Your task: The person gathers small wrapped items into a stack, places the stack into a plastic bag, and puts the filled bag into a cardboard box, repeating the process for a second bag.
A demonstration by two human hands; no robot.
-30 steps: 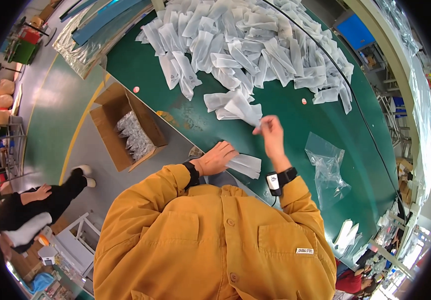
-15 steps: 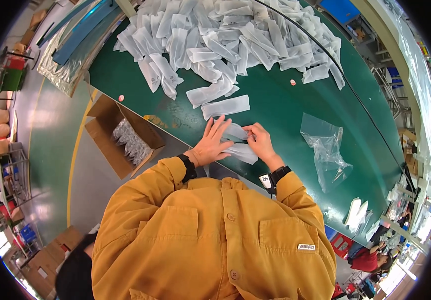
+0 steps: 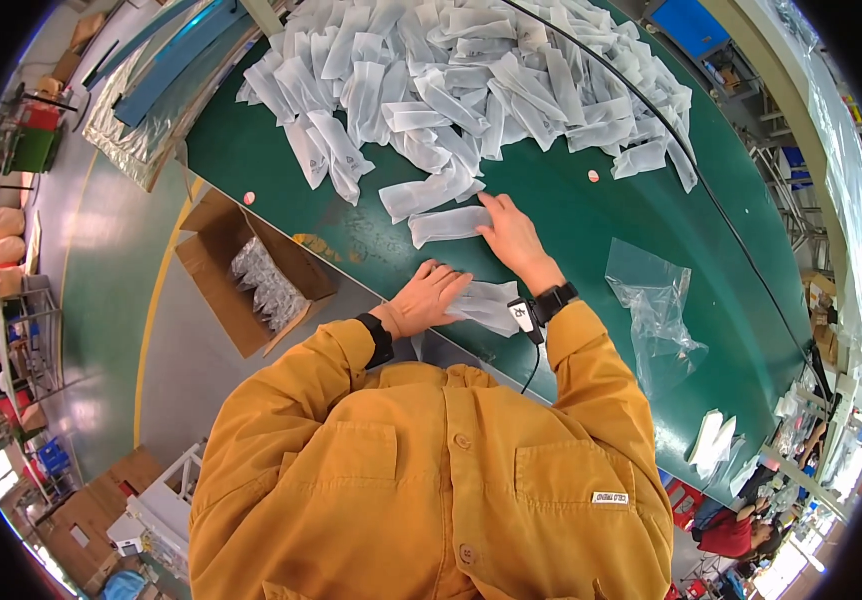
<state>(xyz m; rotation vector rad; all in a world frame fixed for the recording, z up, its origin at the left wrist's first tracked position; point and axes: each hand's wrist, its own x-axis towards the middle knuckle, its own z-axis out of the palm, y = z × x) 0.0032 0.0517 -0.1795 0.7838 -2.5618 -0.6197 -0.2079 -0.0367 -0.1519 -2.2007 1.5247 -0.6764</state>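
Observation:
My left hand (image 3: 429, 300) lies with its fingers stretched out over the left end of some white translucent pouches (image 3: 489, 306) near the table's front edge. How many lie together there I cannot tell. Farther up, my right hand (image 3: 517, 240) has its thumb and fingers around the right end of a single white pouch (image 3: 448, 227), which lies flat on the green table (image 3: 551, 205). Just beyond that one rests another pouch (image 3: 419, 195), at the near edge of a large heap of similar pouches (image 3: 451, 90).
A cardboard box (image 3: 236, 290) holding clear plastic packets stands beside the table at left. A clear plastic bag (image 3: 654, 310) lies on the table at right. A black cable (image 3: 656, 110) crosses the table. White pieces (image 3: 713, 440) lie at the right corner; beyond, a person in red (image 3: 726, 535).
My right hand has left the near pouches and moved away from me to the single pouch. My left hand stays on the near pouches, which now lie together under it.

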